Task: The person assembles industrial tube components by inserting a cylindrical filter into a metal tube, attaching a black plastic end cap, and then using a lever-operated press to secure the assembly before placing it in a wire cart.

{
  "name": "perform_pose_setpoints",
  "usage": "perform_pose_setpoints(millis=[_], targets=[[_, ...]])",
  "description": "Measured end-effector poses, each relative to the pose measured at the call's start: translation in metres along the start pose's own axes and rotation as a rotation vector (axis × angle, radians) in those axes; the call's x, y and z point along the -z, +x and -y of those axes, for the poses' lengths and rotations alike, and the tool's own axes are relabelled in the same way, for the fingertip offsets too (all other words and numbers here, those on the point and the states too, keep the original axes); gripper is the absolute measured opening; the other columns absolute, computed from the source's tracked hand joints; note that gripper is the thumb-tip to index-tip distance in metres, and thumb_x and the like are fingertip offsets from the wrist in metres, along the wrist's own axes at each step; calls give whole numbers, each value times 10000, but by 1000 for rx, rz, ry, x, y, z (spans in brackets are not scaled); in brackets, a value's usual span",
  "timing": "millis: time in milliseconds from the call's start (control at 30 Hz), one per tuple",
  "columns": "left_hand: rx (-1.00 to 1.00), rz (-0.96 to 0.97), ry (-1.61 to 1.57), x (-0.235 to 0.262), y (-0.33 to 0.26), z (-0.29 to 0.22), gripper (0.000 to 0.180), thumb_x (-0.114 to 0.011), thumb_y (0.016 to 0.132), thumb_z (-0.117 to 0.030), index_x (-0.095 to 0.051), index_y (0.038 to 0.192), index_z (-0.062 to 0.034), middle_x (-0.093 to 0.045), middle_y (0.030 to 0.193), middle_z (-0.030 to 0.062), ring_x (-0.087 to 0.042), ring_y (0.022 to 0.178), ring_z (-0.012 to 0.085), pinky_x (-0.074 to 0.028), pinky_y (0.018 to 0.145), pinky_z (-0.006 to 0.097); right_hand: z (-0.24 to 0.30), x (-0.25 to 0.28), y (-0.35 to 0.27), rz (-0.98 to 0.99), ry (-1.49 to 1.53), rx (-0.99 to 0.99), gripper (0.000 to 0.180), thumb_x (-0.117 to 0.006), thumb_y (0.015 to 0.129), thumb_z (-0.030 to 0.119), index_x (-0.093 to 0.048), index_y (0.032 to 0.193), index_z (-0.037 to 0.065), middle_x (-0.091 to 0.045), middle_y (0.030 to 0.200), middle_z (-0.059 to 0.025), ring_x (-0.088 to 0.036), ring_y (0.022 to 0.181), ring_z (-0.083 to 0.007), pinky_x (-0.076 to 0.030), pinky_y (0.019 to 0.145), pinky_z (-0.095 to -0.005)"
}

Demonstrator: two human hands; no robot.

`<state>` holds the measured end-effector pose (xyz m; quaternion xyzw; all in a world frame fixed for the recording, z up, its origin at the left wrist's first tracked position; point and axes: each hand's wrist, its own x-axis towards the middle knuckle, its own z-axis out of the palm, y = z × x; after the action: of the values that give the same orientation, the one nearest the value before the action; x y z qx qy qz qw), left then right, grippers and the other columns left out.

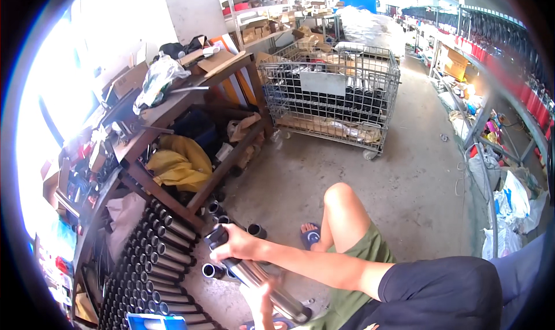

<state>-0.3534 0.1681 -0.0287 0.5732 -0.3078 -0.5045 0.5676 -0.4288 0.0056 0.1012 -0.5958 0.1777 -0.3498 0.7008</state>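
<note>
A shiny steel tube point(245, 272) with black ends lies slanted in front of me, running from upper left to lower right. My right hand point(236, 243) is closed around its upper end, just below the black end piece point(216, 236). Lower down, my left hand point(258, 299) wraps the bare steel body; its fingers are partly hidden and slightly blurred. The tube's lower black end point(302, 315) hangs above the floor near my foot. Several short black-rimmed tubes point(213, 271) stand or lie on the floor just beyond my hands.
A large stack of black-and-silver tubes point(153, 260) fills the lower left, with a blue box point(156, 321) before it. Behind is a cluttered workbench point(156, 113) with yellow cloth point(182, 159) beneath. A wire cage cart point(332, 96) stands ahead; bags point(511, 200) lie along the right-hand racks.
</note>
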Motion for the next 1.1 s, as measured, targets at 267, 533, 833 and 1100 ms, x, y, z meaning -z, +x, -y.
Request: perform_pose_setpoints(millis=[267,533,833,1100], targets=[[47,234,48,-13,-30,-66,616,-831,661,-136,-587,1205,21,-678,1006,184,-678,895,308,-562,787,449,48,2,-47,36,245,22,526,-840,814,269,-560,1192,33,-708,986,-88,-696,911,-192,-562,859,-343],[414,148,-220,-8,20,-16,596,-849,676,-283,-635,1142,22,-725,993,153,-721,911,306,-587,821,413,-42,42,24,-224,94,-180,531,-846,732,239,-662,1157,-20,-736,955,-153,-722,828,-201,-593,747,-361],[201,180,244,-32,-5,-74,374,-855,751,-236,-669,982,-8,-718,836,101,-688,770,164,-569,718,341,-10,53,17,-7,72,-32,272,-726,948,262,-652,1048,21,-694,893,-65,-669,841,-135,-543,759,-289],[550,465,-298,3,42,-54,646,-901,697,-179,-560,1219,-11,-696,972,121,-695,852,227,-585,796,393,-20,79,68,187,35,-66,313,-679,868,276,-635,993,-7,-673,881,-110,-660,800,-193,-548,760,-339]])
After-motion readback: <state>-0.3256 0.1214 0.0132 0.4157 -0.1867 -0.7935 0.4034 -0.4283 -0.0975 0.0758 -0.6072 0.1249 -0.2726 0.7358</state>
